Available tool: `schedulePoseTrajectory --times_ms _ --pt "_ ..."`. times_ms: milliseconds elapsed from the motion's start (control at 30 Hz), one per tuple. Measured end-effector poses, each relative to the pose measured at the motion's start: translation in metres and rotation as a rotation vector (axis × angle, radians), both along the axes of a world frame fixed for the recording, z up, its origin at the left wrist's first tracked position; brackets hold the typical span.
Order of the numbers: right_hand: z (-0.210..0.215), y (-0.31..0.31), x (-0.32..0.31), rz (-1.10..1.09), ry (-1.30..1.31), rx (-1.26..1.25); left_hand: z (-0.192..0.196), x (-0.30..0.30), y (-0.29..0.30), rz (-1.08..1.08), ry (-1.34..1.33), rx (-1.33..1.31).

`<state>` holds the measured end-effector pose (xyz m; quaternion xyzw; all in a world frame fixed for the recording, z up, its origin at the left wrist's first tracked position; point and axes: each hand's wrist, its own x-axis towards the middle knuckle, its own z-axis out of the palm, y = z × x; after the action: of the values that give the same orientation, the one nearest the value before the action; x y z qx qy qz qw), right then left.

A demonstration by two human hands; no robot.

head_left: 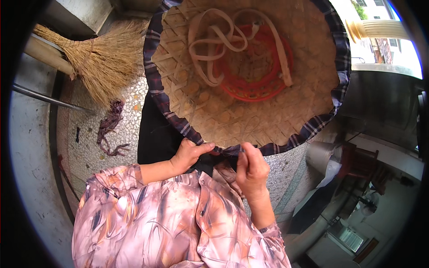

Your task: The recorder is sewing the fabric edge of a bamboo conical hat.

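A wide woven bamboo hat (192,98) rests tipped up in front of me with its hollow side showing. Dark plaid cloth (157,80) is wrapped around its rim. Within the hat sits a red plastic ring-shaped liner (257,94), and a pale fabric strap (208,58) lies in loops across it. My left hand (187,156) grips the near rim, its thumb over the cloth edge. Just to the right, my right hand (254,169) is closed in a pinch at the same rim; what is between its fingertips is too small to make out.
A straw broom (107,56) lies at the upper left, with a dark purplish tangled bundle (109,127) on the speckled floor (89,147) below it. A metal rod (53,99) juts in from the left. At right stand a metal bucket (318,156) and dark reddish wooden furniture (357,161).
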<state>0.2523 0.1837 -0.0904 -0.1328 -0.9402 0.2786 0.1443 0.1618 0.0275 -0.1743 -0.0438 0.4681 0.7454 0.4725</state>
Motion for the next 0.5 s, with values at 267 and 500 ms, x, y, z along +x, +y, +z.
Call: schedulePoseTrajectory --times_ms 267,500 --pt "0.019 0.017 -0.003 0.238 -0.125 0.147 -0.006 0.002 -0.006 -0.067 0.023 0.021" --pt "0.004 0.019 -0.014 0.380 -0.113 0.171 0.004 -0.006 -0.009 -0.128 0.036 -0.023"
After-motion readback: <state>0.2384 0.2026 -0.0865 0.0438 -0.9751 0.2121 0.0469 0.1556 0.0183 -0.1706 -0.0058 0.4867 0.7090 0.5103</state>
